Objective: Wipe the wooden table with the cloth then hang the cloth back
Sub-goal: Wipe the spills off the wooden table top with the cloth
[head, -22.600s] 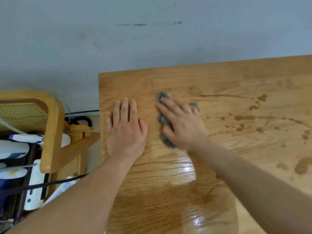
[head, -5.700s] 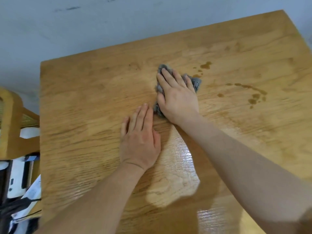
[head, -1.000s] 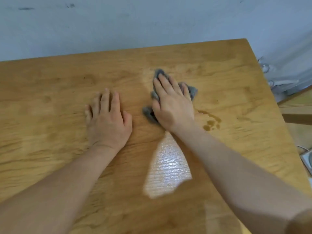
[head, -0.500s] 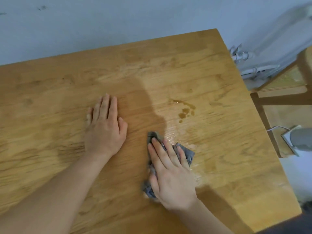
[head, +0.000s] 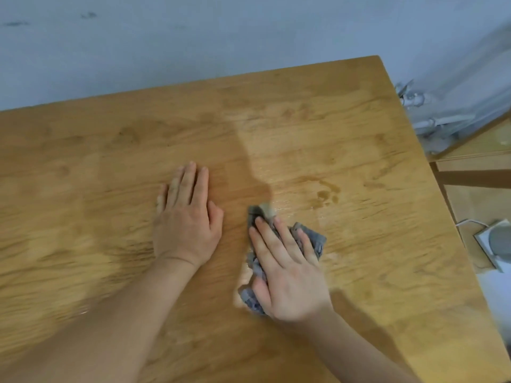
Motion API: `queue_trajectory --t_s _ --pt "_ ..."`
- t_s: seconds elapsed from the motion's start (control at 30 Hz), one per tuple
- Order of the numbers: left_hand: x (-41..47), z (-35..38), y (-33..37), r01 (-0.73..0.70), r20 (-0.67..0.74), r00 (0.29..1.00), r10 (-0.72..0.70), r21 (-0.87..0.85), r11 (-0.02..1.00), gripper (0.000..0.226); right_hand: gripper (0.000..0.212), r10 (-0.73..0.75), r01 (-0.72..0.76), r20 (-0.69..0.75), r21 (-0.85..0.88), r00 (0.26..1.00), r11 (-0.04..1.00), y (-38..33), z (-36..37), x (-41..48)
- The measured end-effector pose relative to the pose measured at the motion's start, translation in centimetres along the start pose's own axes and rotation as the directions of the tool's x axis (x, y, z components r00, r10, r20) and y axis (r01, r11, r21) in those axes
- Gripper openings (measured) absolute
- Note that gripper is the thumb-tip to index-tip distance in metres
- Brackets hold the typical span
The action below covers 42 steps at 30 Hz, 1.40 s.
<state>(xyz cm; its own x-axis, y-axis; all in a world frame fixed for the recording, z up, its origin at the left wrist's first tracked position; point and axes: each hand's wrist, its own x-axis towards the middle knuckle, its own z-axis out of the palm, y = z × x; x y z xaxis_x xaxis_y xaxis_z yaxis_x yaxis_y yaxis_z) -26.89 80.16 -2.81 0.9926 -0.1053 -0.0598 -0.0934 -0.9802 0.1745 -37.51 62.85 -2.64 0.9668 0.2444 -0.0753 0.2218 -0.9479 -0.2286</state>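
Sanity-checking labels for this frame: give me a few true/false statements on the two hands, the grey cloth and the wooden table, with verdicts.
1. The right hand presses the crumpled grey cloth onto the light brown wooden table with straight fingers. True.
2. The left hand pinches a corner of the cloth. False: it lies flat on bare wood, apart from the cloth.
3. On the wood just beyond the cloth lie small dark wet spots. True.
4. The cloth hangs on a hook. False: it lies on the table under the right hand.
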Motion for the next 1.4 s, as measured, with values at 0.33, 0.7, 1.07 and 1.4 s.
queue_trajectory --t_s 0.33,0.7,1.07,1.4 --pt "0.3 -0.2 -0.2 0.006 -0.002 1.0 -0.006 -0.015 1.0 0.062 0.058 0.192 -0.187 -0.101 0.058 0.976 0.981 0.8 -1.8 22.9" --pt "0.4 -0.1 -0.1 -0.013 -0.008 1.0 0.013 -0.041 0.999 0.06 0.059 -0.148 0.148 0.011 -0.028 0.989 0.989 5.8 -2.5 9.2" --pt "0.2 0.2 -0.2 -0.021 -0.013 1.0 0.021 -0.016 1.0 0.06 0.059 -0.05 0.052 -0.111 0.023 0.993 0.998 1.1 -1.4 21.5" --pt "0.4 0.2 -0.2 -0.014 -0.004 1.0 0.014 -0.023 1.0 0.059 0.064 0.282 -0.285 -0.09 -0.027 0.955 0.958 8.8 -4.4 25.4"
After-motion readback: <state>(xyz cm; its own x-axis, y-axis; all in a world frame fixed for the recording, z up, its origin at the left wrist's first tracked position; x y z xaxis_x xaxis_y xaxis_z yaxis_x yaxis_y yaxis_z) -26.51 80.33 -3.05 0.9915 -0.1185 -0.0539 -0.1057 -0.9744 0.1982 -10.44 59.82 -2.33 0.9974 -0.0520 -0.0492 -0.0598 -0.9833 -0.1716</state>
